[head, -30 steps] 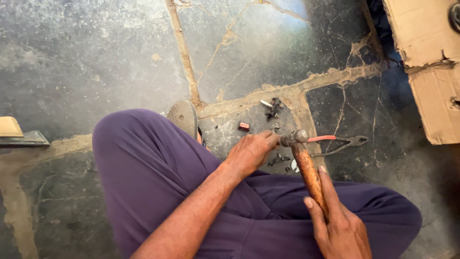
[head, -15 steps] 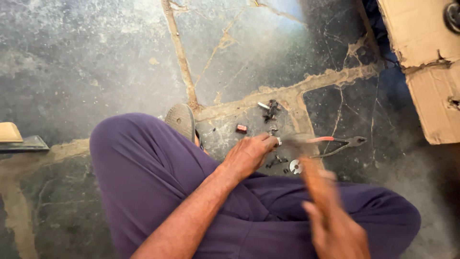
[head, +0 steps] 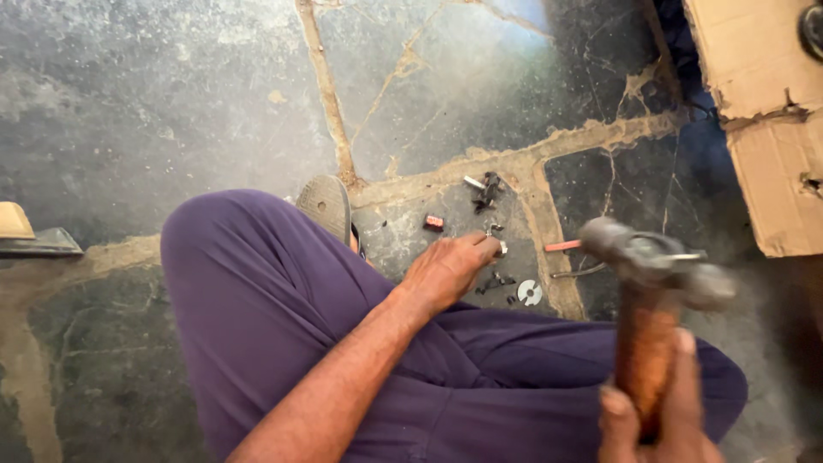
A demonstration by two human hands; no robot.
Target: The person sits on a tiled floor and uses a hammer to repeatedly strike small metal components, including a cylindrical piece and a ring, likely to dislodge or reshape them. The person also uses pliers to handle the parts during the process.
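I sit cross-legged on a dark stone floor in purple trousers (head: 283, 300). My right hand (head: 660, 420) grips the brown wooden handle of a hammer (head: 651, 291), whose grey metal head is raised and blurred above the floor. My left hand (head: 450, 270) rests on the floor, its fingertips pinching a small shiny metal piece (head: 497, 247). Around it lie small dark metal parts (head: 489, 190), a little red piece (head: 434, 223) and a round silver washer (head: 530, 292). Red-handled pliers (head: 567, 247) lie partly behind the hammer head.
A sandal sole (head: 326, 206) pokes out by my knee. Torn brown cardboard (head: 763, 111) lies at the upper right. A tan and dark object (head: 26, 236) sits at the left edge. Pale cracks of mortar cross the floor.
The hammer has swung up from the floor near my left hand toward the camera, to the right. My left hand stays in place on the small metal piece.
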